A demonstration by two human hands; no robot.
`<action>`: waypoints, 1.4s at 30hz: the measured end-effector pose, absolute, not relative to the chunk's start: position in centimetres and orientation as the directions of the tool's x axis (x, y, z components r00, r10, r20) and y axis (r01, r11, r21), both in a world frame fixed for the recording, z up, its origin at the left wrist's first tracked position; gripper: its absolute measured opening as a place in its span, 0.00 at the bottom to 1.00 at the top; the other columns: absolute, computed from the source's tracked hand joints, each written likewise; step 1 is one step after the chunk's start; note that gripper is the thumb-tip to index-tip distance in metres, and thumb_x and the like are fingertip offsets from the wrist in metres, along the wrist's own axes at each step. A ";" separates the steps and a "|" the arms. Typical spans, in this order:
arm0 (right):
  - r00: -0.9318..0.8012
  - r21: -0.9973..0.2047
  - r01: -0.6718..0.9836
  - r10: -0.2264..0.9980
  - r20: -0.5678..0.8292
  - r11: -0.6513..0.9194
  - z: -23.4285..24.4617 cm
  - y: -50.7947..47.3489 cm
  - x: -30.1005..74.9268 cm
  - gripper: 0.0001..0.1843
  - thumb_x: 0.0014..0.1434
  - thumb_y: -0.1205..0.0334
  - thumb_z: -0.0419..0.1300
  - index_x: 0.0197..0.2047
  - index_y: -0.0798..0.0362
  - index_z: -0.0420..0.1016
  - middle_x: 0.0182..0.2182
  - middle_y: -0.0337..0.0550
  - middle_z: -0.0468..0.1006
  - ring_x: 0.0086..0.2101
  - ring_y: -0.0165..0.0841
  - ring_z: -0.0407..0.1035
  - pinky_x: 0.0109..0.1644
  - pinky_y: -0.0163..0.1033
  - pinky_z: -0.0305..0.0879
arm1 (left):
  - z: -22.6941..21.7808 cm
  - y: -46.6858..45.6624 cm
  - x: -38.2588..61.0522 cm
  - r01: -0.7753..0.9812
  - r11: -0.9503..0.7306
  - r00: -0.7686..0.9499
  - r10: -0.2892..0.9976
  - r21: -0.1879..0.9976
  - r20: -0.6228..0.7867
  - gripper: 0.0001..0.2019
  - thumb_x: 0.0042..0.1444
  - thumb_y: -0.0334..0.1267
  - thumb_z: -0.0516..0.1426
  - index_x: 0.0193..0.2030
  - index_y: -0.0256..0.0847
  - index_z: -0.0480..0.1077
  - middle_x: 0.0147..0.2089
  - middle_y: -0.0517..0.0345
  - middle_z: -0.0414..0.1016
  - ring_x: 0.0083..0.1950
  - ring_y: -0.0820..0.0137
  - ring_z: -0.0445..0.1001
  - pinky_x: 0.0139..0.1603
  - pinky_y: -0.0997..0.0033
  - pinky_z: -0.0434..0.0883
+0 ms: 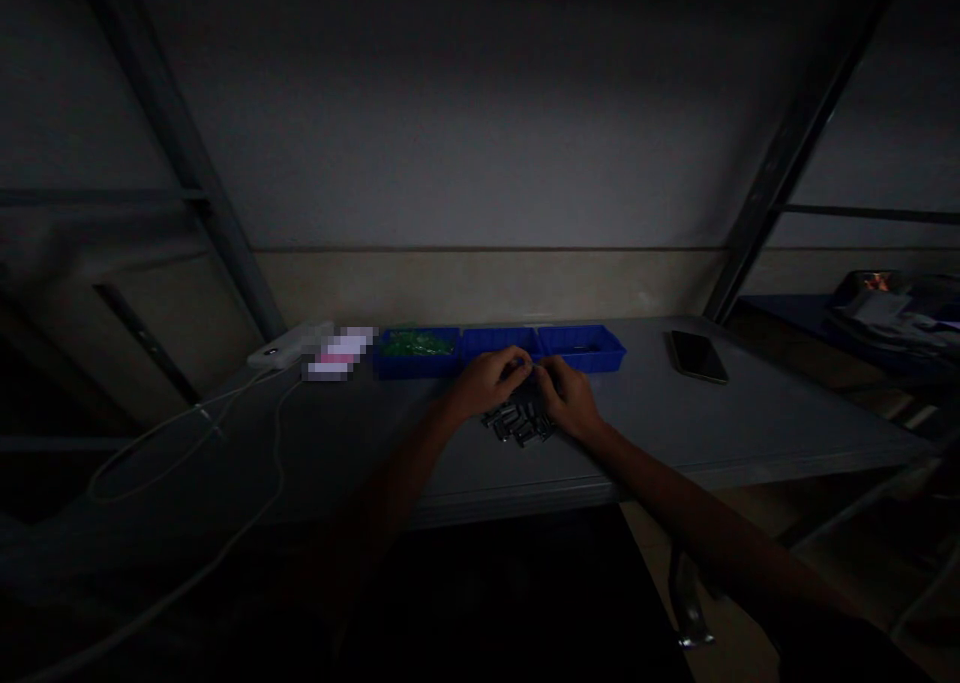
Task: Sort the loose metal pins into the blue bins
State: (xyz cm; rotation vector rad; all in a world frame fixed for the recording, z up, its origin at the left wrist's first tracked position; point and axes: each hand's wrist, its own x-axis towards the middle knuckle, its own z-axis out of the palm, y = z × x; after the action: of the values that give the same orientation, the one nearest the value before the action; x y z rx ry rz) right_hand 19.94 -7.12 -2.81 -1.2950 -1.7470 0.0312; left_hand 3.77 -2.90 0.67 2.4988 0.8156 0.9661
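Observation:
My left hand (491, 380) and my right hand (568, 393) meet fingertip to fingertip above the table, just in front of the blue bins. Both are closed in a pinch around something too small and dark to make out. Beneath them lies a loose pile of small dark, shiny cylindrical parts (519, 423). Behind my hands stand three blue bins in a row. Green, clear-looking small pieces (416, 343) fill the left bin (418, 366). The middle bin (499, 341) is partly hidden by my left hand. A few dark bits lie in the right bin (611, 353).
A dark phone (697, 355) lies at the right of the grey table (645, 433). On the left are a white power strip (281, 348), a pixelated item (339, 353) and a trailing white cable (279, 443). Metal posts (780, 153) frame the table's back.

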 end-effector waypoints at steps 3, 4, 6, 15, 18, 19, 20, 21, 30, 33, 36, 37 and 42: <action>-0.011 -0.507 0.740 0.762 0.647 0.442 -2.9 -7.0 20.1 0.15 0.62 0.55 0.44 0.36 0.52 0.68 0.28 0.43 0.75 0.29 0.33 0.70 0.33 0.35 0.60 | 0.6 -2.9 3.8 0.374 -0.798 0.602 0.597 0.472 0.531 0.12 0.56 0.39 0.52 0.46 0.40 0.66 0.35 0.59 0.74 0.34 0.73 0.72 0.36 0.74 0.68; -0.015 -0.508 0.739 0.764 0.645 0.443 -2.8 -7.0 20.1 0.15 0.62 0.55 0.44 0.36 0.52 0.68 0.28 0.43 0.75 0.28 0.33 0.69 0.33 0.35 0.60 | 0.6 -2.9 3.8 0.376 -0.805 0.599 0.589 0.459 0.543 0.11 0.55 0.38 0.53 0.45 0.40 0.66 0.35 0.58 0.74 0.34 0.73 0.72 0.37 0.74 0.69; -0.015 -0.512 0.738 0.769 0.639 0.440 -2.7 -7.0 20.0 0.15 0.62 0.55 0.43 0.34 0.52 0.68 0.27 0.43 0.75 0.28 0.33 0.69 0.33 0.35 0.60 | 0.5 -2.8 3.9 0.374 -0.813 0.599 0.579 0.447 0.552 0.09 0.55 0.37 0.52 0.43 0.40 0.67 0.37 0.58 0.74 0.36 0.72 0.72 0.38 0.73 0.69; -0.036 -0.535 0.711 0.782 0.622 0.457 -2.6 -7.4 19.8 0.15 0.58 0.53 0.51 0.45 0.52 0.63 0.25 0.38 0.72 0.25 0.31 0.67 0.29 0.34 0.60 | 0.7 -2.8 3.9 0.433 -0.783 0.564 0.621 0.446 0.544 0.10 0.59 0.40 0.49 0.36 0.39 0.69 0.36 0.56 0.75 0.38 0.70 0.73 0.41 0.71 0.68; -0.052 -0.491 0.736 0.762 0.645 0.466 -2.7 -7.3 19.8 0.12 0.58 0.54 0.50 0.42 0.52 0.64 0.25 0.38 0.72 0.25 0.30 0.66 0.29 0.34 0.59 | 0.9 -2.9 3.9 0.442 -0.775 0.568 0.632 0.452 0.528 0.11 0.59 0.40 0.49 0.35 0.39 0.69 0.34 0.57 0.75 0.36 0.70 0.72 0.40 0.71 0.68; -0.058 -0.481 0.740 0.757 0.650 0.470 -2.8 -7.3 19.9 0.11 0.59 0.54 0.50 0.40 0.52 0.65 0.26 0.39 0.72 0.25 0.30 0.66 0.29 0.33 0.59 | 0.9 -2.9 3.9 0.441 -0.773 0.568 0.634 0.456 0.525 0.11 0.58 0.39 0.49 0.34 0.39 0.69 0.34 0.57 0.75 0.36 0.70 0.72 0.40 0.71 0.68; -0.062 -0.474 0.743 0.754 0.654 0.473 -2.8 -7.2 19.9 0.11 0.59 0.54 0.49 0.39 0.52 0.65 0.26 0.39 0.72 0.25 0.30 0.65 0.30 0.33 0.59 | 0.9 -2.9 3.9 0.435 -0.774 0.569 0.633 0.461 0.525 0.11 0.58 0.39 0.48 0.34 0.39 0.69 0.34 0.57 0.75 0.36 0.70 0.72 0.40 0.71 0.68; -0.061 -0.473 0.742 0.751 0.657 0.475 -2.8 -7.2 19.9 0.11 0.59 0.54 0.49 0.38 0.52 0.65 0.26 0.40 0.72 0.26 0.30 0.66 0.30 0.33 0.59 | 0.9 -2.9 3.9 0.424 -0.776 0.569 0.629 0.468 0.529 0.10 0.58 0.39 0.49 0.35 0.39 0.69 0.35 0.56 0.75 0.37 0.70 0.73 0.40 0.70 0.69; -0.039 -0.511 0.716 0.758 0.651 0.475 -2.7 -7.1 19.9 0.14 0.62 0.55 0.45 0.35 0.52 0.68 0.29 0.44 0.75 0.30 0.32 0.69 0.35 0.35 0.61 | 0.6 -2.7 3.6 0.368 -0.833 0.619 0.551 0.413 0.560 0.11 0.54 0.34 0.52 0.45 0.41 0.68 0.43 0.55 0.73 0.38 0.72 0.71 0.41 0.72 0.69; -0.046 -0.507 0.714 0.755 0.654 0.482 -2.6 -7.1 19.9 0.14 0.62 0.56 0.45 0.35 0.52 0.68 0.29 0.44 0.75 0.31 0.33 0.69 0.36 0.36 0.61 | 0.5 -2.5 3.7 0.372 -0.821 0.611 0.567 0.433 0.552 0.09 0.55 0.34 0.52 0.43 0.42 0.68 0.42 0.57 0.74 0.39 0.72 0.72 0.41 0.72 0.69; -0.039 -0.511 0.714 0.756 0.654 0.479 -2.6 -7.2 19.9 0.13 0.61 0.54 0.47 0.36 0.52 0.68 0.29 0.43 0.75 0.30 0.32 0.69 0.34 0.35 0.61 | 0.5 -2.3 3.7 0.381 -0.801 0.588 0.595 0.462 0.547 0.09 0.56 0.36 0.51 0.42 0.41 0.68 0.42 0.56 0.74 0.40 0.71 0.72 0.41 0.72 0.69; -0.033 -0.510 0.719 0.756 0.653 0.472 -2.6 -7.2 19.9 0.13 0.60 0.54 0.48 0.37 0.53 0.68 0.29 0.43 0.75 0.29 0.32 0.68 0.33 0.35 0.61 | 0.5 -2.2 3.7 0.382 -0.796 0.582 0.602 0.469 0.547 0.09 0.56 0.36 0.51 0.42 0.41 0.68 0.41 0.56 0.74 0.40 0.70 0.73 0.41 0.71 0.69; -0.011 -0.504 0.736 0.753 0.658 0.452 -2.8 -7.1 19.9 0.13 0.59 0.54 0.50 0.42 0.53 0.66 0.24 0.38 0.72 0.24 0.30 0.65 0.29 0.33 0.58 | 0.7 -2.3 3.5 0.402 -0.784 0.562 0.620 0.474 0.548 0.09 0.58 0.39 0.50 0.39 0.39 0.68 0.38 0.56 0.75 0.39 0.70 0.73 0.40 0.72 0.68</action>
State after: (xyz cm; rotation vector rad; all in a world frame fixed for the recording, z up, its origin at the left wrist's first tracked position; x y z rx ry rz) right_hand 19.94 -7.12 -2.78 -1.2827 -1.7428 0.0216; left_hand 3.54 -2.28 0.67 2.5033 0.8424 1.0485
